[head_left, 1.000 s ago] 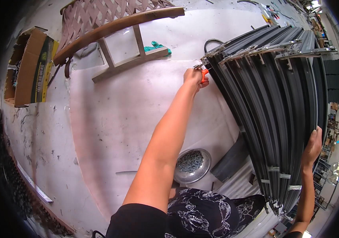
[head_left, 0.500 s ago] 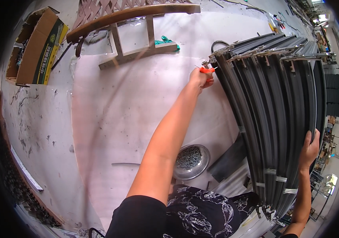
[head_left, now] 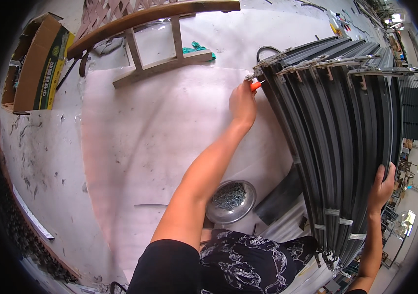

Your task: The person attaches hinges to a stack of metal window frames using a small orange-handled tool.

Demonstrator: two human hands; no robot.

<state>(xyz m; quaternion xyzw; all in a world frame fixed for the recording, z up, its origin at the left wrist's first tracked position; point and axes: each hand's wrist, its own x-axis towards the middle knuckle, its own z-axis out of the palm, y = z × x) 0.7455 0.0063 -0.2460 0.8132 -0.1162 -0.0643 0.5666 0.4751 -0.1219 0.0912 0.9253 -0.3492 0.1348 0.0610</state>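
My left hand (head_left: pixel 243 103) is closed around a small tool with an orange handle (head_left: pixel 255 86); its exact kind is mostly hidden by my fingers. It is at the upper left corner of a row of long dark grey frame panels (head_left: pixel 336 137), by their metal end fittings (head_left: pixel 316 65). My right hand (head_left: pixel 383 188) grips the right-hand edge of the outermost panel, thumb on the near side. Strips of clear tape (head_left: pixel 345 222) wrap the panels lower down.
Near my body stands a metal bowl (head_left: pixel 243 213) of screws. Farther off lies a wooden frame (head_left: pixel 164 67) with a curved brown rail and a green cloth (head_left: pixel 189 50). A cardboard box (head_left: pixel 32 73) sits at the far left, and a dark flat sheet (head_left: pixel 280 196) lies beside the bowl.
My left hand has turned and shifted slightly, its back now facing up and covering more of the orange tool. My right hand stays on the panel edge. The view has shifted a little.
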